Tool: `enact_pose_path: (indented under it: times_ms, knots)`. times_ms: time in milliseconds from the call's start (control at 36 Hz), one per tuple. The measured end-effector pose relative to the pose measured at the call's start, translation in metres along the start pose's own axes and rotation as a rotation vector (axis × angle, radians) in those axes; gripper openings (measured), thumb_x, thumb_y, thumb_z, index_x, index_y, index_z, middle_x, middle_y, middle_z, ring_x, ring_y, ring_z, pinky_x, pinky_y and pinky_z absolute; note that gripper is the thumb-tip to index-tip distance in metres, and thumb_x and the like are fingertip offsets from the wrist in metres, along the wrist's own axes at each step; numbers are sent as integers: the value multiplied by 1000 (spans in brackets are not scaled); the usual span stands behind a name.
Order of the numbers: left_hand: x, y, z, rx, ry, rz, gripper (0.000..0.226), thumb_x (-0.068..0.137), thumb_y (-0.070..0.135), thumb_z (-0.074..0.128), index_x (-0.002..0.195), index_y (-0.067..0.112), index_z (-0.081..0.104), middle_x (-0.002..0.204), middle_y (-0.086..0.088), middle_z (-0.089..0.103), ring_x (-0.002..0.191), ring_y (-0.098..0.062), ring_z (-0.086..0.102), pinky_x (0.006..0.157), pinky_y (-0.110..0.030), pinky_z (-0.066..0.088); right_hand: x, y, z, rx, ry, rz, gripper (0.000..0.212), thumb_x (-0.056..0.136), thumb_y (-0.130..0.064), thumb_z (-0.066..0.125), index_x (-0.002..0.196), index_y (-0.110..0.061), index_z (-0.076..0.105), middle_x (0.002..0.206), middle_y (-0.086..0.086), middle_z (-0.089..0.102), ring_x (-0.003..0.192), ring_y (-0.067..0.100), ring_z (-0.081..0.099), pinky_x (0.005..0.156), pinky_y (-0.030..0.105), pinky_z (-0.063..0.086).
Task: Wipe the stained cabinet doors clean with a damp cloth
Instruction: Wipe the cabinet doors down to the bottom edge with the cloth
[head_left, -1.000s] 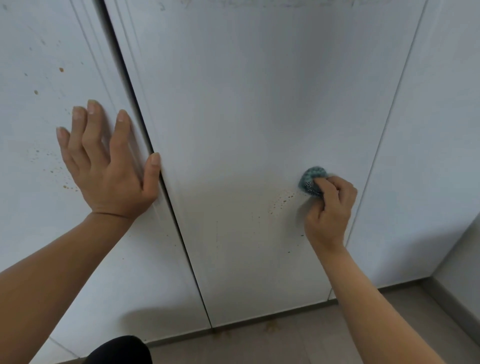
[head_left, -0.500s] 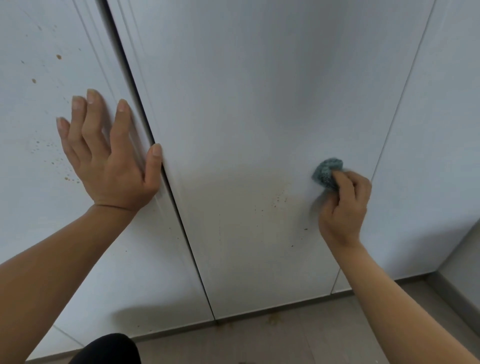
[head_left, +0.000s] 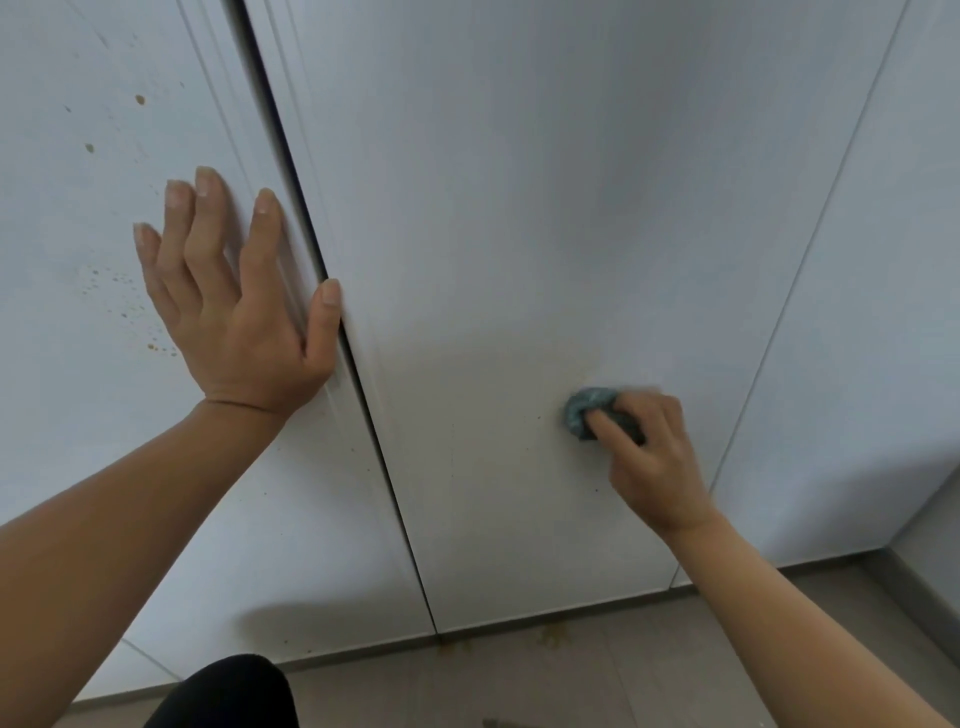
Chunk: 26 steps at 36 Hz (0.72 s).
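The left hand (head_left: 234, 322) lies spread flat on the left door (head_left: 67, 467), thumb at the gap. Brown spots (head_left: 122, 306) sit at its 9 o'clock. The right hand (head_left: 649, 457) pinches the balled cloth (head_left: 584, 410) against the middle door (head_left: 519, 208), at 4 o'clock from centre.

No lettering, label, brand, number or sign can be read anywhere: the white cabinet doors (head_left: 545, 208), the blue-green cloth (head_left: 584, 410) and the tiled floor (head_left: 519, 686) carry none.
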<state>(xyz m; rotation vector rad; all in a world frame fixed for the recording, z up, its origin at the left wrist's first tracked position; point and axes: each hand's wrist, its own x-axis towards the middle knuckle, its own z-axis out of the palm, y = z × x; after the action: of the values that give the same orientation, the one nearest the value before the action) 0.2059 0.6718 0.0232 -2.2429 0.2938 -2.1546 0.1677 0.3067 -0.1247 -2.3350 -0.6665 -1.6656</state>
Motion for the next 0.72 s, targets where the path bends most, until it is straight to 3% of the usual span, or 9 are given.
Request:
enact_pose_path:
  times_ms: [56, 167, 222, 306, 444, 500, 583, 667, 722]
  knots:
    - [0, 0, 0, 8, 3, 1, 63, 101, 47, 46, 152, 10, 48, 156, -27, 41, 148, -45, 33, 120, -65, 26, 0, 4, 0, 21, 39, 38, 23, 90, 12, 61, 108, 1, 68, 109, 17, 54, 94, 37, 54, 82, 43, 46]
    - [0, 1, 1, 15, -4, 0, 63, 102, 47, 45, 152, 9, 48, 156, -27, 40, 147, -45, 34, 119, -66, 27, 20, 2, -4, 75, 346, 634, 29, 91, 12, 48, 114, 8, 65, 110, 26, 53, 101, 36, 53, 94, 28, 46]
    - [0, 1, 1, 16, -3, 0, 63, 102, 47, 45, 152, 9, 48, 156, -28, 40, 147, -45, 34, 119, -66, 26, 38, -4, -4, 110, 460, 791, 37, 87, 17, 47, 118, 6, 63, 110, 23, 52, 102, 29, 54, 93, 25, 47]
    - [0, 1, 1, 14, 7, 1, 63, 102, 47, 45, 152, 10, 48, 156, -28, 41, 148, -44, 33, 120, -65, 26, 49, -17, 2, 130, 472, 726, 35, 88, 17, 49, 117, 7, 65, 109, 24, 53, 103, 27, 54, 92, 27, 48]
    - [0, 1, 0, 15, 7, 2, 63, 102, 46, 45, 152, 9, 48, 156, -28, 40, 148, -44, 33, 120, -65, 25, 19, -20, 8, 45, 131, 137, 18, 96, 8, 57, 108, 5, 70, 110, 16, 50, 94, 36, 53, 80, 42, 45]
    - [0, 1, 0, 9, -2, 4, 63, 102, 46, 45, 153, 9, 47, 156, -28, 40, 147, -45, 33, 120, -66, 25, 15, -13, 4, 25, 77, 39, 16, 95, 7, 60, 108, 3, 69, 109, 17, 51, 94, 36, 53, 80, 42, 44]
    - [0, 1, 0, 1, -10, 3, 63, 101, 46, 46, 153, 10, 47, 157, -27, 39, 147, -47, 35, 119, -66, 26, 24, -9, 1, 69, 211, 247, 22, 101, 4, 51, 107, 8, 72, 106, 23, 56, 95, 39, 54, 80, 41, 49]
    - [0, 1, 0, 2, -3, -3, 63, 101, 46, 47, 153, 10, 47, 156, -27, 39, 147, -47, 35, 120, -66, 25, 38, -15, 6, 115, 403, 582, 29, 90, 20, 51, 110, 10, 69, 105, 28, 55, 96, 43, 58, 88, 33, 50]
    - [0, 1, 0, 5, -4, -3, 63, 101, 46, 46, 153, 10, 47, 156, -28, 40, 147, -46, 35, 120, -66, 25, 41, -27, 11, 111, 399, 571, 27, 92, 16, 51, 109, 9, 70, 104, 25, 56, 94, 42, 57, 82, 38, 50]
